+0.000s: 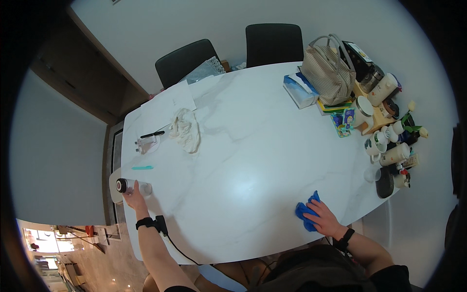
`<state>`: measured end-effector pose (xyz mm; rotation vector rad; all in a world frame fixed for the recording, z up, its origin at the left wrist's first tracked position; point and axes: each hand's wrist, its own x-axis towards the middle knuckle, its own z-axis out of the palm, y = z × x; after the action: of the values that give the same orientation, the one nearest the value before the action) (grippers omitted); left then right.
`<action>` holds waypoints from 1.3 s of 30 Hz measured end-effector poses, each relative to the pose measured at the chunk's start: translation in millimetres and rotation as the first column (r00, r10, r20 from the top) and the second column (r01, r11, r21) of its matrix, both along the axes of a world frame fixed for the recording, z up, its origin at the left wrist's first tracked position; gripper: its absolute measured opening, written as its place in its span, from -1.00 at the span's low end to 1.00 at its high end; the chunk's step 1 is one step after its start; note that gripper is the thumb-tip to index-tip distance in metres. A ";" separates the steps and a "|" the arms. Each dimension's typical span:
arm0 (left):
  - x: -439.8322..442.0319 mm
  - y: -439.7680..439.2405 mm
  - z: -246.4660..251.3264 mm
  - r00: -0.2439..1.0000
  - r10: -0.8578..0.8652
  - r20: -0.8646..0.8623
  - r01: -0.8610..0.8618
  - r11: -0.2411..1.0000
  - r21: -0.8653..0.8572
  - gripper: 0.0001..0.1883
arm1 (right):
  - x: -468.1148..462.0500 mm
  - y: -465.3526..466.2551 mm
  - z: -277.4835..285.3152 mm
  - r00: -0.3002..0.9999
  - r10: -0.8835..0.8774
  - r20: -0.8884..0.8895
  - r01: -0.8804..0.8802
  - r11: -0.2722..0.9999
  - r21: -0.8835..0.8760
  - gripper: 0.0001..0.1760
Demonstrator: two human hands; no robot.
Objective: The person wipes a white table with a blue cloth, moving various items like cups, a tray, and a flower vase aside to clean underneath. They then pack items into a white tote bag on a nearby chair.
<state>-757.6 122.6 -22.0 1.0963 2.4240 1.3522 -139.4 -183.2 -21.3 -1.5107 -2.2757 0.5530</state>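
Note:
At the table's left edge, my left hand (pixel 135 199) is closed around a clear bottle (pixel 145 188) with a black lid. Toward the near right side, my right hand (pixel 325 219) presses on a crumpled blue cloth (pixel 307 216) lying on the white marbled table (pixel 240 164). Beyond the bottle lies a turquoise pen (pixel 142 168). Farther back are a black pen (pixel 152 134), a small clear plastic item (pixel 147 144) and a crumpled white cloth (pixel 185 129).
Paper sheets (pixel 169 96) lie at the back left. A striped bag (pixel 326 73), tissue pack (pixel 301 89), mugs (pixel 375 144), bottles and a dark case (pixel 384 182) crowd the right side. Two black chairs (pixel 274 45) stand behind the table. A cable trails from my left wrist.

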 end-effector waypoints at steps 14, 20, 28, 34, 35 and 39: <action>221.9 -179.8 91.9 0.692 -0.681 0.239 0.643 0.732 0.225 -0.36 | -41.8 89.9 99.9 0.880 -0.148 -0.452 0.025 0.963 -0.269 -0.47; 360.1 -246.8 132.9 0.533 -0.831 0.160 0.808 0.556 0.195 -0.42 | -68.4 71.7 181.8 0.836 0.128 -0.534 -0.061 0.988 0.142 -0.26; 438.8 -298.2 176.1 0.378 -0.914 0.149 0.906 0.398 0.143 -0.40 | 11.9 21.0 227.5 0.720 0.174 -0.672 -0.034 0.976 0.216 -0.40; 459.1 -332.0 246.6 0.327 -0.933 -0.153 0.941 0.306 0.144 -0.34 | 88.1 -9.3 228.7 0.457 -0.019 -0.889 -0.013 1.000 -0.028 -0.39; 461.5 -336.2 263.3 0.299 -0.922 -0.246 0.951 0.266 0.158 -0.34 | 96.5 -17.8 223.0 0.466 -0.033 -0.884 -0.019 0.999 -0.048 -0.38; 472.0 -358.9 327.7 0.222 -0.824 -0.521 0.971 0.139 0.194 -0.33 | 122.1 -32.1 184.2 0.136 -0.352 -0.926 -0.051 0.931 -0.361 -0.46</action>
<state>-285.6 -236.3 305.7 2.4752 0.8052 1.2734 -17.3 -215.3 162.8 -0.8756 -0.9160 1.3902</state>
